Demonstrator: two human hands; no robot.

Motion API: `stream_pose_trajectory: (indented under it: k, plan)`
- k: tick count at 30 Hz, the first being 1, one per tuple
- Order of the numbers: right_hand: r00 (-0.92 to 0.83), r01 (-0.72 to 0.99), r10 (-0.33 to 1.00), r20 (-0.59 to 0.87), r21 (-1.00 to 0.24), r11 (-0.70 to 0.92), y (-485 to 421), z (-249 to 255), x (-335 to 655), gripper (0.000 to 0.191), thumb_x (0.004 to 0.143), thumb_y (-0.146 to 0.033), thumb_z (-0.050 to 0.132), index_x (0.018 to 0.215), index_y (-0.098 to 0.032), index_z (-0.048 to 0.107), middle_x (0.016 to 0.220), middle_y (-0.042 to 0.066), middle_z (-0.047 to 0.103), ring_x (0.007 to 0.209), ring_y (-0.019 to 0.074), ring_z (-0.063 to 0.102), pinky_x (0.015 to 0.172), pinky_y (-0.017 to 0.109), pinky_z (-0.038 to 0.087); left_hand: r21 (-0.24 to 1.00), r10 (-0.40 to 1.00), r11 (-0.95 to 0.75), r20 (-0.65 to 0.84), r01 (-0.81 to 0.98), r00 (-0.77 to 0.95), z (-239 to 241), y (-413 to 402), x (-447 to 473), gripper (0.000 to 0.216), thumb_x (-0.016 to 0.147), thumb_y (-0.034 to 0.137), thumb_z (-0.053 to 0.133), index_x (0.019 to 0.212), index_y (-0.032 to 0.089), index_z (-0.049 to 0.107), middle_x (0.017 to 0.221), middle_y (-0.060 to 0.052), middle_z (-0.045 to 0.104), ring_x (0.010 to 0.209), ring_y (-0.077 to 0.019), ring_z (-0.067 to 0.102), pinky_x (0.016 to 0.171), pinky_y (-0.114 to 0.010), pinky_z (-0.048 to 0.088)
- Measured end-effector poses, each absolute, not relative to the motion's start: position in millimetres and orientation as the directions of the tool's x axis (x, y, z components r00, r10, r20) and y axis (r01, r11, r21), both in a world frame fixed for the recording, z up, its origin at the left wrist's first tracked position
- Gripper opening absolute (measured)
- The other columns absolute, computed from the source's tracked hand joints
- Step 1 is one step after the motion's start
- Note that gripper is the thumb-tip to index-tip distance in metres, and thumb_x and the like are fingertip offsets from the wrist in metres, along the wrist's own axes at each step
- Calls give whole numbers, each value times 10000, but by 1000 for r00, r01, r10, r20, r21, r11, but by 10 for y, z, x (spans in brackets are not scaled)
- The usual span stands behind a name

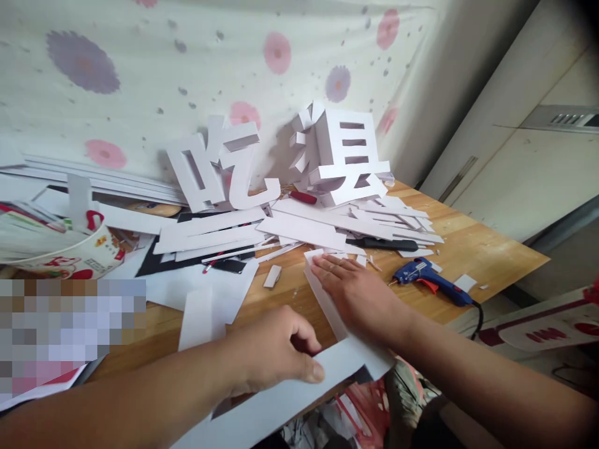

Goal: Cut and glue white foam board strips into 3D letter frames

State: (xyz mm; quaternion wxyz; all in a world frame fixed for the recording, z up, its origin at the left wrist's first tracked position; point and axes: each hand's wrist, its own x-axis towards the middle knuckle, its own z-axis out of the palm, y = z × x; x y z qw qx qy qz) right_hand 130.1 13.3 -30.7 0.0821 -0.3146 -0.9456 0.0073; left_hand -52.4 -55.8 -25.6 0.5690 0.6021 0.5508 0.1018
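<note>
Evidently two characters standing, one white shape (290,399) under the hands

At the far side the left character (239,181) and the right character (353,151) are standing, looking finished; the white shape is lying at the near edge of the table (491,249), probably only part built, since a dark gap is showing near its right end; the right hand (353,290) is lying flat along its far arm, fingers stretched; the left hand (278,352) is curving over its near part, thumb and forefinger slightly parted, though whether they are gripping I cannot tell; the shape is looking smooth, plain and angular; loose white strips (304,234) are lying beyond; a blue glue gun (433,280) is resting at right
</note>
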Motion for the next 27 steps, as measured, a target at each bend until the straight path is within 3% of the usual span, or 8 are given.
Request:
stream_pose_trajectory:
  k: [7, 11, 13, 16, 19, 27]
  plan:
    - [-705, 698, 697, 133, -45, 715, 231, -303, 1089, 419, 946, -147, 368, 1335, -70, 506, 1426, 133, 469, 1320, 296, 415, 1080, 472, 331, 777, 766, 232, -517, 584, 383, -213, -560, -522, 235, 608, 382, 709, 758, 202, 697, 724, 8, 657, 671, -166, 561, 599, -269, 379]
    - [-606, 784, 787, 115, -85, 615, 350, -280, 930, 326, 960, -314, 406, 1132, -134, 617, 1197, 123, 644, 1145, 254, 558, 982, 385, 402, 750, 778, 230, -524, 620, 346, -175, -567, -509, 244, 613, 392, 703, 772, 207, 695, 730, 10, 660, 682, -166, 560, 600, -267, 367]
    - [-544, 830, 834, 95, -84, 551, 384, -270, 893, 336, 960, -360, 385, 1061, -151, 628, 1115, 133, 659, 1060, 249, 596, 897, 359, 441, 741, 778, 221, -526, 634, 345, -174, -577, -513, 242, 618, 399, 694, 771, 212, 699, 717, 12, 661, 670, -165, 562, 590, -267, 358]
    - [-419, 902, 905, 81, -76, 424, 401, -265, 875, 383, 945, -408, 365, 1108, -138, 582, 1109, 178, 638, 950, 285, 630, 782, 381, 466, 741, 780, 193, -513, 643, 358, -208, -581, -528, 253, 623, 420, 677, 775, 220, 707, 721, 6, 679, 663, -173, 571, 578, -271, 355]
    - [-351, 932, 935, 51, -78, 354, 410, -265, 862, 400, 918, -424, 386, 1173, -147, 522, 989, 152, 677, 858, 309, 647, 704, 385, 463, 754, 767, 197, -516, 627, 380, -249, -564, -538, 254, 631, 417, 664, 791, 225, 712, 764, -2, 705, 689, -187, 598, 586, -277, 374]
    - [-385, 915, 923, -11, -138, 380, 460, -276, 841, 342, 919, -340, 354, 1144, -148, 526, 993, 150, 689, 912, 301, 640, 735, 362, 443, 767, 760, 210, -518, 606, 393, -241, -567, -528, 239, 641, 394, 663, 784, 206, 704, 789, -21, 712, 736, -208, 617, 607, -286, 389]
